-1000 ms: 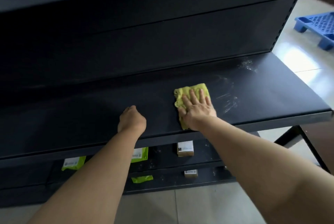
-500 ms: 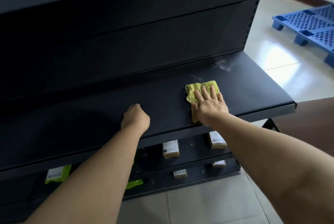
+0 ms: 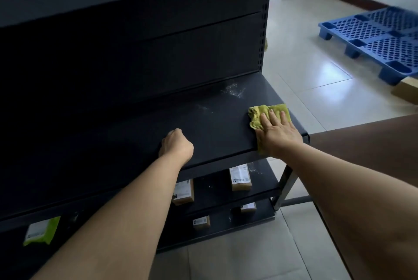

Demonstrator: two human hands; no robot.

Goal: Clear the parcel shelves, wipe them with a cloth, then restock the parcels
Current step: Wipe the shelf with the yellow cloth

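Noting parcels [image 3: 240,178] on the lower shelves [image 3: 214,189], not yet cleared. Left hand [image 3: 176,145]: fingers curled into a fist, nothing in it, resting on the bare shelf [image 3: 214,126], likely bracing the lean. Right hand [image 3: 278,135]: fingers straight, flat on the green cloth [image 3: 256,114] at the shelf's right end, pressing for wiping contact. White dust [image 3: 234,91] behind, unwiped

One head-worn, wide-angle view looks forward and steeply down onto the dark shelf [image 3: 214,126] from close above its front edge. Both forearms enter from the bottom edge of the frame, with the left hand [image 3: 176,144] at centre and the right hand [image 3: 278,132] right of centre. The view faces the shelving's right end, so tiled floor [image 3: 305,65] and a blue pallet [image 3: 380,37] occupy the upper right.
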